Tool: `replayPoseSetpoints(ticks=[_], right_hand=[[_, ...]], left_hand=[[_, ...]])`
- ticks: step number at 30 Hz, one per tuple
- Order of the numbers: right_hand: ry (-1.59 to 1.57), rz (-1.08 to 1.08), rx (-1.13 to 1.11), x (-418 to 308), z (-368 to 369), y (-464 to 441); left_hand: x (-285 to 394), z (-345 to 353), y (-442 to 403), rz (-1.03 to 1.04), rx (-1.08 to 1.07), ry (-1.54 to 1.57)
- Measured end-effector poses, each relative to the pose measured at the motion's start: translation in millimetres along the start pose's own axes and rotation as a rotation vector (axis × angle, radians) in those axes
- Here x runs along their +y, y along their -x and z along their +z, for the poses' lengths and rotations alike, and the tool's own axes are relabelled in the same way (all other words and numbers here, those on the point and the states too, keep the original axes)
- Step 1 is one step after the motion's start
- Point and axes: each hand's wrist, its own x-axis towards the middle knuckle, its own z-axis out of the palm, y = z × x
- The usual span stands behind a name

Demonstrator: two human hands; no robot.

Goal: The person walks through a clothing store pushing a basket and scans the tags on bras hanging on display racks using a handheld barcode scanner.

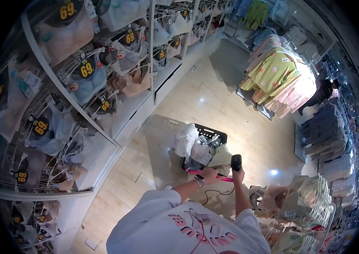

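One black basket (221, 137), with a perforated wall, placed in front of the wearer over the pale wood-look floor (179, 101); whether it stands directly on the floor cannot be told. Contents: a white patterned bundle (185, 142) hanging over the left side; grey packaged goods (202, 153) in the middle; a beige garment (221, 156) at the right. One pink bar (226, 179), along the near side of the basket. One right hand (238, 174), closed around a black scanner (236, 162), its broad head upward, just beside the beige garment. One left hand (210, 175), at the near edge of the basket beside the pink bar, with a dark-faced watch (200, 179) at the wrist; whether its fingers grip anything cannot be told. One black cable (219, 191), looping below the hands. One white shirt (179, 226), worn by the wearer, with pink lettering. Left: a wall display (152, 55) of bras on hangers, with black price discs (87, 65), several marked 69. Upper right: a garment rack (257, 106) bearing a yellow-green top (277, 70) and pink garments (294, 91); beyond it, a person (324, 92) in dark clothing. Lower right: hangers (314, 199) of pale garments, near the right arm.
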Motion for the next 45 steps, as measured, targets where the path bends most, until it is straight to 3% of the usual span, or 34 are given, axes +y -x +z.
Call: replayPoseSetpoints(ticks=[4, 28, 35, 42, 45], right_hand=[[0.034, 0.053, -0.089, -7.5, 5.4, -36.7], [0.195, -0.222, -0.234, -87.5, 81.0, -297.9], [0.169, -0.166, -0.259, -125.6, 95.9, -351.1], [0.162, -0.203, -0.23, -157.4, 116.1, -393.3], [0.163, -0.202, -0.211, -163.4, 132.9, -415.6]], left_hand=[[-13.1, 4.9, -29.6, 0.015, 0.099, -0.012], [-75.3, -69.5, -246.7, -0.181, 0.353, -0.023], [-109.3, -90.2, -298.0, -0.165, 0.468, -0.071], [-138.0, -125.1, -339.2, -0.221, 0.317, -0.082], [-156.9, -132.3, -357.9, -0.166, 0.392, -0.027]])
